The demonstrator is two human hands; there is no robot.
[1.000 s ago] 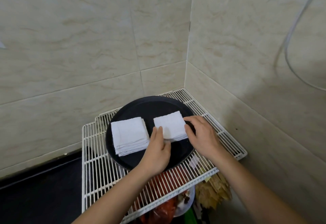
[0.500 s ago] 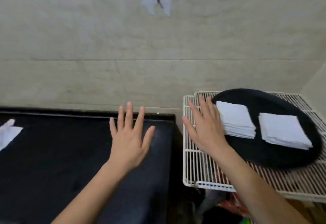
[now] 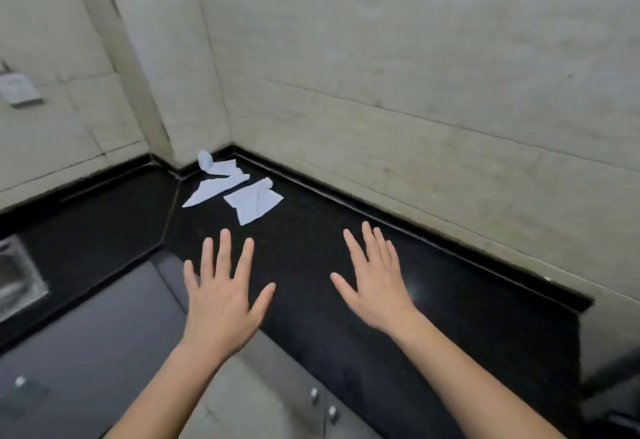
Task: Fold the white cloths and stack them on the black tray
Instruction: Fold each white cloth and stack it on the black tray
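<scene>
Nearest: left hand (image 3: 221, 295) and right hand (image 3: 375, 286) hover over the black table (image 3: 346, 317), each grip spread flat, holding nothing. Step judged: reaching for the next cloth. Ahead, nearer cloth (image 3: 254, 204) lies crumpled; farther cloth (image 3: 216, 180) sits just beyond in the corner. Path clear. Black tray out of view. Sink (image 3: 17, 276) far left, apart

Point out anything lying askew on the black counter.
Two white cloths lie crumpled in the counter's back corner: the nearer cloth skewed, the farther cloth twisted beside it. Both hands are empty.
</scene>
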